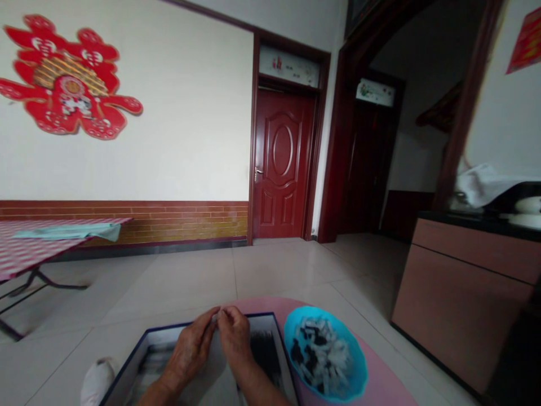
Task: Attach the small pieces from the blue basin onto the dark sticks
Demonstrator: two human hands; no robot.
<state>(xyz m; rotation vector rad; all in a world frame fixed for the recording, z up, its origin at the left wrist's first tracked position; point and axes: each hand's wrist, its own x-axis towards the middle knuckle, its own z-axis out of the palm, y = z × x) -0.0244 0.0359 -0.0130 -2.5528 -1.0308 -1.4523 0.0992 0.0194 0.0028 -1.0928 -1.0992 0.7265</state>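
My left hand and my right hand meet above a shallow box with a dark blue rim. Both sets of fingertips are pinched together at one spot. A tiny pale bit shows between them, too small and blurred to name. Inside the box, dark bristle-like strips lie to the right, and more dark and pale strips are blurred on the left. Beside the box, right of my right hand, stands a scalloped blue bowl holding many small whitish, translucent pieces and black ones.
Box and bowl rest on a round pink surface. A white shoe shows at lower left. Further left is a folding table with a checked cover and a light green cloth. A brown cabinet stands right; a red door is ahead.
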